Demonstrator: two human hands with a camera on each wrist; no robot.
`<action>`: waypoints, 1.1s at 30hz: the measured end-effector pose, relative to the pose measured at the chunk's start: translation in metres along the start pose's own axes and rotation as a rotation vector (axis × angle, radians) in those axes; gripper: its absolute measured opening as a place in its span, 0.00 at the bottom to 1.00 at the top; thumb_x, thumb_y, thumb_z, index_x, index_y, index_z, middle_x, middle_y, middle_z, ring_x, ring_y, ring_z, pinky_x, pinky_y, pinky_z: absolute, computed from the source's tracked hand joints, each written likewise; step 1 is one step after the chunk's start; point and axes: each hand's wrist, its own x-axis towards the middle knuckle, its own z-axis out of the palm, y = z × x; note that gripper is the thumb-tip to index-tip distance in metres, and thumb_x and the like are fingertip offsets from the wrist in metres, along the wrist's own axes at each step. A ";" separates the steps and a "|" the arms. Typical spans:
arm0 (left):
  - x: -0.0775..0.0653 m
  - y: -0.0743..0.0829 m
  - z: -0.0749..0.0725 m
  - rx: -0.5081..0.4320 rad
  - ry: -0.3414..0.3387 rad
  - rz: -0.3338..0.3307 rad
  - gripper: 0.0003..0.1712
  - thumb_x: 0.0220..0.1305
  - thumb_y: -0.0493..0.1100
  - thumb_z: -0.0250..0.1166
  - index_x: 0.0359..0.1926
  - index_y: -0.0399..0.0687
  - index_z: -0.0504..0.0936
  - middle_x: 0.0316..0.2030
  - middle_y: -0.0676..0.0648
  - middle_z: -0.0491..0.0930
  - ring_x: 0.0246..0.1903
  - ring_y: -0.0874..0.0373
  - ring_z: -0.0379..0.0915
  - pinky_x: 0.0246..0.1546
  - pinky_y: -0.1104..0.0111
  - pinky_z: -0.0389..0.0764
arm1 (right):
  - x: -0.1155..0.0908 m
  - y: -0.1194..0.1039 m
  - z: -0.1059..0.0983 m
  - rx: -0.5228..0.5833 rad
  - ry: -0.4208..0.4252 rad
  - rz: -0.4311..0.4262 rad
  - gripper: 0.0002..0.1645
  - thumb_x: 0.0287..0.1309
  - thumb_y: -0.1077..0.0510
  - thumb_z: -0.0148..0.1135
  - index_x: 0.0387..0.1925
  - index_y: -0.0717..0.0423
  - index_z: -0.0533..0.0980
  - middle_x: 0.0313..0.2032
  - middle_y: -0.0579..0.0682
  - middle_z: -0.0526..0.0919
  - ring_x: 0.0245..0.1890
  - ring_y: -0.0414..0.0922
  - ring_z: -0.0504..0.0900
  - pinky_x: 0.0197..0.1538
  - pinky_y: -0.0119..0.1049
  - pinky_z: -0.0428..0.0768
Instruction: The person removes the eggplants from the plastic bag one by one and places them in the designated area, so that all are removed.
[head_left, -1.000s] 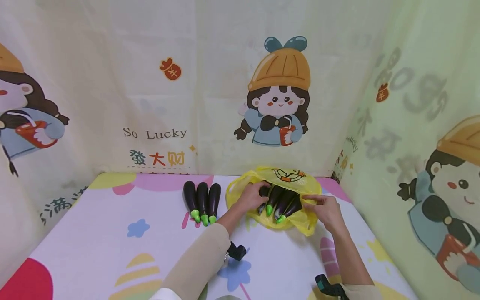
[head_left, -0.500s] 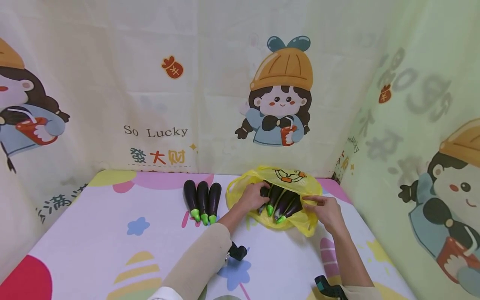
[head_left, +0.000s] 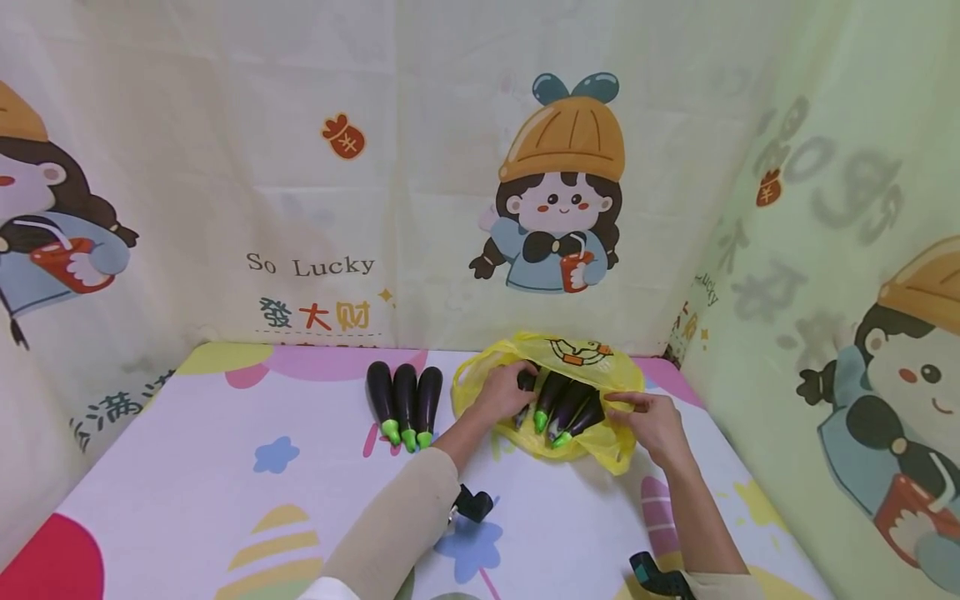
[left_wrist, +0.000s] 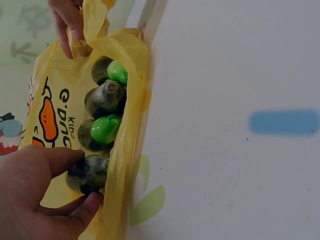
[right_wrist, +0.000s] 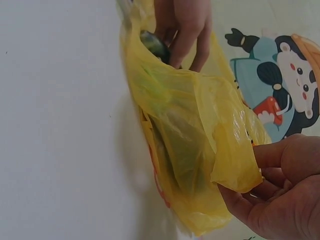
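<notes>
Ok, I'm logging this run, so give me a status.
Left hand grips an eggplant in the bag. Right hand pinches the bag. No obstruction visible.

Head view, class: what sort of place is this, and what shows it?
Probably a small screened-off table booth: cartoon-printed hangings stand behind and on both sides of a brightly patterned tabletop, where three eggplants lie beside a yellow bag.

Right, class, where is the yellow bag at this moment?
In the head view, the yellow bag lies mostly right of centre near the far edge of the table, right of the three loose eggplants.
</notes>
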 end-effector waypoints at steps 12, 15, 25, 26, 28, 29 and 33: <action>-0.002 -0.001 -0.010 -0.024 0.012 0.004 0.20 0.65 0.40 0.70 0.58 0.50 0.84 0.57 0.41 0.85 0.55 0.44 0.76 0.54 0.55 0.78 | 0.001 0.000 0.001 -0.025 0.001 -0.015 0.18 0.66 0.57 0.69 0.55 0.56 0.86 0.64 0.67 0.79 0.61 0.58 0.71 0.44 0.35 0.75; -0.004 -0.002 -0.012 -0.014 0.008 0.005 0.20 0.64 0.40 0.70 0.58 0.51 0.84 0.55 0.42 0.85 0.48 0.47 0.76 0.47 0.60 0.78 | 0.001 0.000 0.001 -0.031 -0.002 -0.017 0.18 0.66 0.56 0.69 0.55 0.56 0.86 0.65 0.67 0.77 0.62 0.60 0.70 0.45 0.36 0.74; -0.020 0.001 -0.023 0.001 -0.010 0.003 0.21 0.61 0.41 0.71 0.56 0.55 0.84 0.53 0.44 0.85 0.38 0.53 0.73 0.36 0.66 0.75 | 0.000 -0.002 0.000 -0.026 -0.009 -0.012 0.19 0.66 0.55 0.69 0.56 0.57 0.85 0.61 0.66 0.81 0.58 0.57 0.71 0.43 0.34 0.75; -0.022 0.002 -0.024 0.003 -0.012 0.004 0.21 0.61 0.41 0.72 0.56 0.55 0.84 0.54 0.44 0.85 0.41 0.52 0.73 0.37 0.66 0.75 | 0.000 -0.002 0.000 -0.024 -0.010 -0.012 0.19 0.66 0.56 0.69 0.56 0.57 0.85 0.61 0.66 0.81 0.58 0.57 0.71 0.43 0.34 0.75; -0.026 0.003 -0.025 -0.004 -0.020 0.008 0.21 0.61 0.41 0.72 0.56 0.55 0.84 0.54 0.44 0.85 0.42 0.51 0.74 0.36 0.66 0.75 | -0.001 -0.002 0.000 -0.025 -0.011 -0.013 0.20 0.66 0.56 0.69 0.56 0.57 0.85 0.60 0.66 0.81 0.58 0.57 0.71 0.43 0.34 0.75; -0.028 0.003 -0.026 -0.009 -0.027 0.008 0.21 0.61 0.41 0.72 0.56 0.55 0.84 0.53 0.43 0.85 0.40 0.51 0.74 0.34 0.66 0.75 | -0.001 -0.002 0.000 -0.023 -0.012 -0.013 0.20 0.66 0.56 0.69 0.56 0.57 0.85 0.60 0.66 0.81 0.57 0.57 0.71 0.43 0.35 0.75; -0.037 0.005 -0.028 -0.018 -0.043 0.027 0.21 0.61 0.40 0.72 0.56 0.53 0.84 0.47 0.42 0.86 0.28 0.55 0.69 0.25 0.68 0.70 | -0.002 -0.001 -0.001 -0.045 -0.002 -0.033 0.19 0.65 0.55 0.69 0.56 0.57 0.85 0.61 0.67 0.80 0.59 0.58 0.72 0.46 0.36 0.75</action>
